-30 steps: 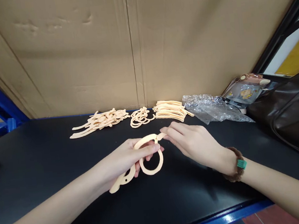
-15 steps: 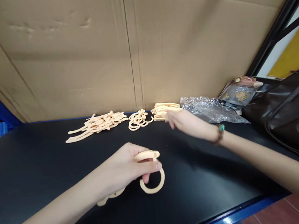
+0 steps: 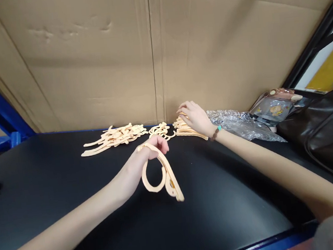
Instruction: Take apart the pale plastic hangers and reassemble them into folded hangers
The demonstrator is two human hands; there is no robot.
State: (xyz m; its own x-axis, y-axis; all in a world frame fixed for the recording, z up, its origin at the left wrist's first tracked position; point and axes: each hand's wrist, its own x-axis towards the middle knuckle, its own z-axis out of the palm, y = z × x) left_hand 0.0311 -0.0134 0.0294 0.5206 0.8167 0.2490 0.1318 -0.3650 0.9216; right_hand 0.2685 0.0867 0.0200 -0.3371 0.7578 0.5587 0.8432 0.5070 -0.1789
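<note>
My left hand [image 3: 133, 167] is closed around a beige folding hanger [image 3: 168, 169], held above the black table. The round hook hangs below my fingers, and a long arm points down to the right. My right hand [image 3: 198, 119] is farther back, its fingers apart and bent over a stack of beige curved strips [image 3: 193, 132]. Its fingertips reach the top of that stack; whether they grip a strip I cannot make out. A small pile of beige hooks [image 3: 161, 128] lies left of the stack.
A larger pile of beige hanger arms [image 3: 118, 135] lies at the back left. Crumpled clear plastic [image 3: 235, 123] and a bag with a cartoon print [image 3: 273, 109] are at the back right. A dark leather-like bag [image 3: 330, 134] stands on the right. Cardboard [image 3: 88, 69] walls the back.
My left hand has turned and risen slightly, swinging the hanger so its arm points down to the right. My right hand has moved back onto the stack of strips. The view has shifted slightly.
</note>
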